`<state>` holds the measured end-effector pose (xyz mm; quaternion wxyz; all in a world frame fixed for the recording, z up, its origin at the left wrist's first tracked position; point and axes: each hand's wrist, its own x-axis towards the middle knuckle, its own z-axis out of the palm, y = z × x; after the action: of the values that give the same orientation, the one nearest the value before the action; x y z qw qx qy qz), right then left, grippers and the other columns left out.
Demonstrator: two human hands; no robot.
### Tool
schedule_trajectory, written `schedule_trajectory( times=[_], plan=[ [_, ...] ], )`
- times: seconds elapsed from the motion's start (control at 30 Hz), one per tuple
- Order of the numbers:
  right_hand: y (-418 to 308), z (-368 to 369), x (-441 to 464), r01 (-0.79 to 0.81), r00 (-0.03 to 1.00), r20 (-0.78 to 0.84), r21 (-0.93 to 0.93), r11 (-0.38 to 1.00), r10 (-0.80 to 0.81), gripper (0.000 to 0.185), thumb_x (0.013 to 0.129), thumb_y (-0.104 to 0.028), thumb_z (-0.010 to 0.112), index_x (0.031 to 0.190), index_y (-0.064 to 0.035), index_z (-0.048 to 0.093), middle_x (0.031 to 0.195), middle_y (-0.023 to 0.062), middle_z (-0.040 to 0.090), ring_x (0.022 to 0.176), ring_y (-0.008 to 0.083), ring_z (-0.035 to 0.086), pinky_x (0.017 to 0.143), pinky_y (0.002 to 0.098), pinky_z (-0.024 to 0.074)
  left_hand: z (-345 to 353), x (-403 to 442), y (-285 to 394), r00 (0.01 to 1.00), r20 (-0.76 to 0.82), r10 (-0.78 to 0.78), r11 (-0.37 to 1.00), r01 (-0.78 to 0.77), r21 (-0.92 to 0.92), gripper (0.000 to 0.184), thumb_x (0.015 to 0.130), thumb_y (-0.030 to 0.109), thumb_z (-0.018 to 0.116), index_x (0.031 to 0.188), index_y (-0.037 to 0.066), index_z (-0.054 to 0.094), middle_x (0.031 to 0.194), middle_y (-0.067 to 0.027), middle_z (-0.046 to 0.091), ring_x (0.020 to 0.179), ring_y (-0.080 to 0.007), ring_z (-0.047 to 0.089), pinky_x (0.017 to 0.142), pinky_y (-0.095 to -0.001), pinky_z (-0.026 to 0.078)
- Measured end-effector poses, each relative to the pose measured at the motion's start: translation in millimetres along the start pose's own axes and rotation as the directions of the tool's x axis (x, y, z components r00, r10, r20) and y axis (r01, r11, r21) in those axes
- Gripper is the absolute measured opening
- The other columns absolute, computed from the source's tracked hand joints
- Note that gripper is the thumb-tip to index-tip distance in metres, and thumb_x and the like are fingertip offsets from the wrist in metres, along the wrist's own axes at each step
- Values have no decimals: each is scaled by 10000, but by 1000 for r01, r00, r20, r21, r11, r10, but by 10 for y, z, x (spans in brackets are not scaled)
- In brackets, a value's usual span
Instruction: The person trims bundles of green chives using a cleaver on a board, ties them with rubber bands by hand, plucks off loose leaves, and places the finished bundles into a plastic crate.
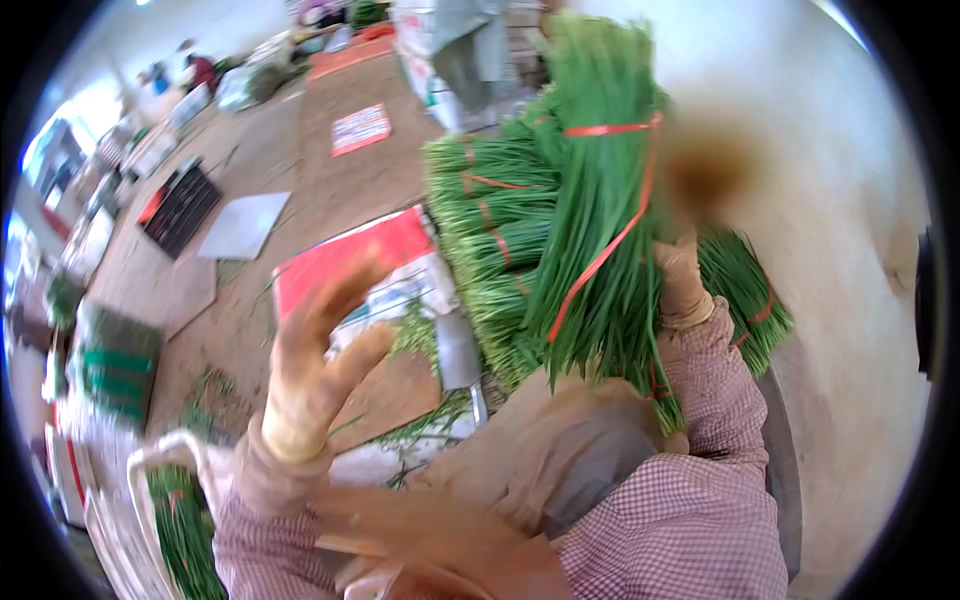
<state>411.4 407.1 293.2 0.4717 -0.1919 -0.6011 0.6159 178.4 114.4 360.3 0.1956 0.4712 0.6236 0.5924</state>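
**One hand holding up a tied green bundle, the other standing empty**

From the head camera, the only view, I am watching a person handle a tall green bundle (600,215), bound with a red tie (612,130). It is standing nearly upright above the person's lap, pale ends up and leaf tips hanging down, partly covering a pile of tied bundles (490,240) beside the right edge of a red-and-white sack (405,235).

The step in hand, as I am judging it, is handling this one bundle while the tie is running across it and slanting down its front; whether that slanting length is loose or tight I cannot tell. The next move seems to be calling for a steady right-hand hold, with the left free to help.

The right hand (680,268) is gripping the bundle's right side; the fingers are disappearing behind leaves and blur, so I cannot tell how far they are wrapping round. The left hand (325,360) is hovering well apart from the bundle, thumb and fingers spreading wide, holding nothing. In the picture it is overlapping the sack's left side, though apparently not touching it. A broad metal blade (458,350) is lying by the right edge of a brown board (400,395).
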Motion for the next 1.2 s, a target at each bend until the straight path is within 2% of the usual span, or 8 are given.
schedule_trajectory(
  times=[0.17, 0.23, 0.37, 0.57, 0.7, 0.8, 0.93, 1.2],
  plan=[
    [-489, 1698, -643, 402, 776, 598, -222, 889, -201, 813, 621, 60, 610, 1405, -27, 410, 1328, 96, 515, 1252, 196, 474, 1080, 315, 344, -492, -666, 468, 984, -54, -168, 970, 155, -187, 622, 827, 271, 719, 1318, -41, 500, 1219, -191, 623, 1146, -275, 593, 964, -355, 463],
    [-470, 2280, -959, 368, 650, 730, -57, 928, -213, 760, 657, 78, 593, 1387, -45, 422, 1274, 144, 558, 1211, 234, 538, 1045, 330, 403, -917, -1328, 809, 915, 70, -398, 741, 276, 612, 560, 824, 297, 729, 1241, -39, 568, 1168, -219, 639, 1079, -277, 631, 919, -361, 495],
    [-170, 3302, -1550, 559, 193, 912, 201, 805, -362, 773, 652, 66, 605, 1390, -73, 422, 1087, 182, 610, 998, 355, 614, 880, 423, 493, -1666, -2395, 1441, 730, 466, -500, 764, 120, 634, 377, 747, 246, 807, 1013, 1, 701, 923, -142, 720, 837, -238, 707, 738, -310, 536],
    [57, 4280, -2635, 759, -427, 675, 629, 167, -602, 410, 804, -198, 542, 1205, -112, 533, 968, 83, 590, 792, 201, 575, 681, 318, 478, -1926, -3277, 1357, 847, -346, -403, 196, 449, 872, 752, 691, 346, 843, 1270, -21, 536, 1113, -180, 666, 1055, -294, 636, 906, -381, 489],
    [230, 4219, -2831, 718, -399, 557, 684, 129, -728, 305, 822, -199, 530, 1114, -115, 554, 956, 49, 584, 859, 207, 576, 768, 365, 480, -1951, -3295, 678, 595, -369, -714, 340, 756, 559, 995, 687, 432, 833, 1444, 10, 343, 1204, -222, 615, 1167, -340, 573, 981, -401, 449],
    [272, 3926, -2747, 876, -134, 658, 428, 221, -741, 341, 814, -192, 580, 1147, -141, 526, 1073, 85, 581, 1041, 268, 566, 989, 487, 387, -1817, -3353, 73, 864, -388, -321, 877, 426, 221, 1148, 639, 364, 888, 1502, 25, 211, 1306, -203, 563, 1231, -282, 532, 1032, -364, 408],
    [286, 3710, -2767, 966, 175, 740, 0, 260, -650, 364, 817, -160, 571, 1178, -136, 533, 1018, 82, 586, 1009, 261, 579, 1025, 514, 351, -1703, -3152, 60, 733, -534, -422, 840, 538, 74, 854, 661, 220, 868, 1366, -11, 446, 1194, -159, 629, 1093, -220, 593, 979, -338, 441],
    [484, 3042, -3030, 764, 45, 999, -54, 643, 30, 479, 754, -168, 631, 1221, -81, 569, 931, 113, 603, 906, 265, 601, 881, 435, 455, -1652, -3260, -37, 372, -609, -700, 712, 306, -632, 356, 742, -20, 680, 1093, -44, 630, 978, -131, 692, 818, -226, 673, 773, -336, 552]
  ],
)
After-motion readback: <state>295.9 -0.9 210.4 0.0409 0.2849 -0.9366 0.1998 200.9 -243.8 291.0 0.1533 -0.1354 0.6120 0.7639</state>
